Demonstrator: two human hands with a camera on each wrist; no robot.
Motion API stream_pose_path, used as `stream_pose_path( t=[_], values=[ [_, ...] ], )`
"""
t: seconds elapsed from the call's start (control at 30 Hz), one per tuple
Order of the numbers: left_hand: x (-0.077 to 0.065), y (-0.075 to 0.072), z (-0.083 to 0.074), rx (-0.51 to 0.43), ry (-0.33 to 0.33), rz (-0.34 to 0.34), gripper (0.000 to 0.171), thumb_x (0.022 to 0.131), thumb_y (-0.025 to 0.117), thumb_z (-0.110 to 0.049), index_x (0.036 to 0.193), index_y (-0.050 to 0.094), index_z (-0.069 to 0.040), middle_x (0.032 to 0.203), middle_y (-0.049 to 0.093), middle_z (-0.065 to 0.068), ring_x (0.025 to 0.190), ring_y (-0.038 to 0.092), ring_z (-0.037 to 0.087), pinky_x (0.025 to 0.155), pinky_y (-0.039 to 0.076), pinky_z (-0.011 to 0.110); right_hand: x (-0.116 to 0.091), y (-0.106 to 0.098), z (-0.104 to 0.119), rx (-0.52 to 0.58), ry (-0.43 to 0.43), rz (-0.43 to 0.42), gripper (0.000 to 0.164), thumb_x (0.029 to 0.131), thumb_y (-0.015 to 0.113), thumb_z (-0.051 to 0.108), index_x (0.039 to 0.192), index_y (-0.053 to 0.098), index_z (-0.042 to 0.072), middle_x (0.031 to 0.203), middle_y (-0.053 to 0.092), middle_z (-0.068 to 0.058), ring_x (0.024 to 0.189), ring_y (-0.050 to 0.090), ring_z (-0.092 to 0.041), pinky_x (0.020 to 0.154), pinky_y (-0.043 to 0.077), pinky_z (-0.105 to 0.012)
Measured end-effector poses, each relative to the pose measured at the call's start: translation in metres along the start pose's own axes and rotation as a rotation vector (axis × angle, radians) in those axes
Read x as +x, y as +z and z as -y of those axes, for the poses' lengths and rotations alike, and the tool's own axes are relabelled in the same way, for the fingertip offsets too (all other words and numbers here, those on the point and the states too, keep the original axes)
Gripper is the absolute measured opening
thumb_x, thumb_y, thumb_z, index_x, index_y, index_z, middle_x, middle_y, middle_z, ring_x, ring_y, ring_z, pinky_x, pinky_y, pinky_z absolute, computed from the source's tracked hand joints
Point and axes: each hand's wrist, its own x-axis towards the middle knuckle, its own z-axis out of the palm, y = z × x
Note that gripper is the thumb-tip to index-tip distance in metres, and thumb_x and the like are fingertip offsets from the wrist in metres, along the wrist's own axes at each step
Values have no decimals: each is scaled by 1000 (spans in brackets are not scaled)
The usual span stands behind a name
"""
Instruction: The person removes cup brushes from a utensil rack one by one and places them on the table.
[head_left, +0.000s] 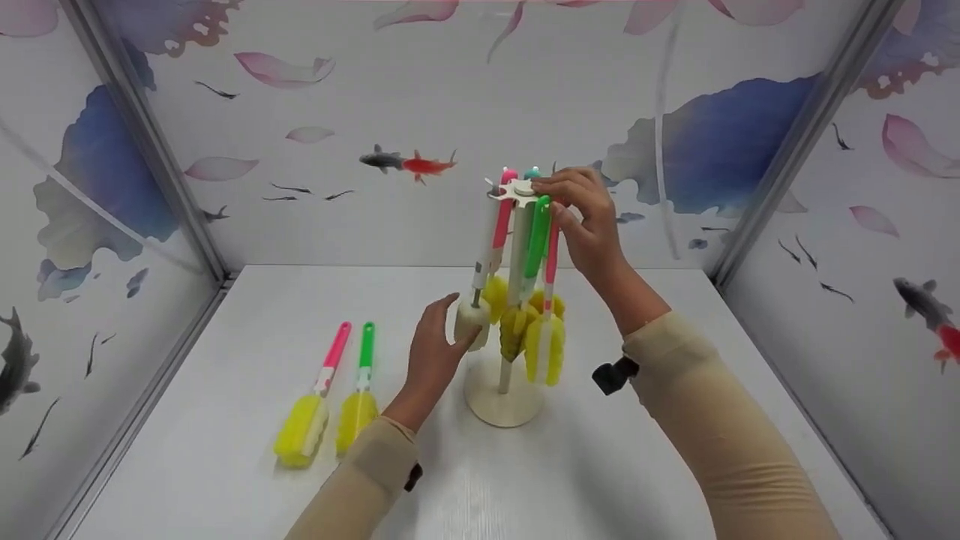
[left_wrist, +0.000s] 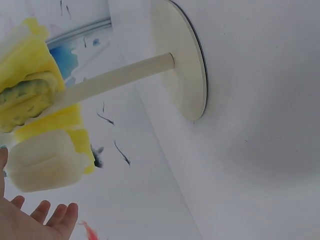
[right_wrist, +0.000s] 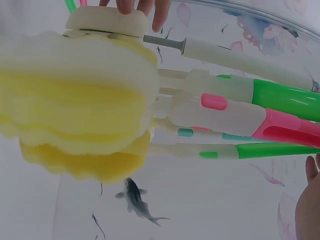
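Note:
A cream stand [head_left: 504, 409] with a round base and notched top holds several sponge bottle brushes, heads down. My left hand [head_left: 433, 349] is at the white sponge head of a white-handled bottle brush [head_left: 472, 322] on the stand's left side. Its fingers are spread loosely around the sponge; in the left wrist view the left hand [left_wrist: 40, 220] shows a gap below the white sponge [left_wrist: 45, 162]. At the top, my right hand [head_left: 589, 217] holds the stand's notched edge, fingers over it, thumb beside a pink handle [head_left: 553, 247]. Yellow sponge heads [right_wrist: 75, 105] hang close together.
On the white table [head_left: 247, 300] to the left lie two yellow sponge brushes, one with a pink handle [head_left: 335, 352] and one with a green handle [head_left: 367, 345]. Printed panels [head_left: 480, 97] with fish and petals enclose the back and sides.

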Motion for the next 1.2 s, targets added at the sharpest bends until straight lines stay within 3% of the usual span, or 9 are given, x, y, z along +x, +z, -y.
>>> stream_pose_path(
  t=[0.2, 0.37, 0.6, 0.9, 1.2],
  values=[
    [12, 3, -12, -68, 12, -76, 48, 93, 67, -28, 136, 52, -11, 133, 54, 5, 126, 48, 20, 108, 37, 38, -3, 1, -28, -19, 21, -15, 34, 89, 48, 20, 102, 72, 0, 106, 66, -15, 106, 46, -20, 82, 45, -28],
    [19, 4, -22, -106, 33, -123, 42, 94, 66, -24, 132, 55, -11, 126, 60, 4, 119, 53, 20, 105, 41, 38, -4, 2, -34, -12, 5, -27, 34, 88, 48, 22, 101, 73, 3, 105, 67, -12, 106, 47, -20, 86, 43, -32],
    [25, 3, -32, -104, 34, -116, 36, 96, 64, -20, 131, 56, -14, 117, 65, 3, 113, 57, 22, 102, 44, 41, -4, 5, -32, -14, -2, -42, 34, 88, 47, 22, 100, 73, 4, 103, 67, -11, 103, 47, -21, 84, 43, -34],
    [30, 3, -40, -142, 58, -104, 31, 96, 63, -15, 126, 58, -10, 102, 68, 4, 92, 64, 17, 86, 54, 35, -5, 4, -31, -31, 7, -47, 35, 89, 47, 25, 101, 74, 7, 103, 67, -7, 103, 47, -20, 85, 42, -33],
    [28, -4, -44, -148, 59, -120, 32, 96, 63, -14, 126, 57, -8, 103, 69, 7, 88, 65, 18, 82, 55, 32, -7, 5, -32, -20, 21, -65, 35, 87, 47, 25, 100, 74, 6, 104, 67, -9, 103, 47, -19, 80, 45, -28]
  ],
)
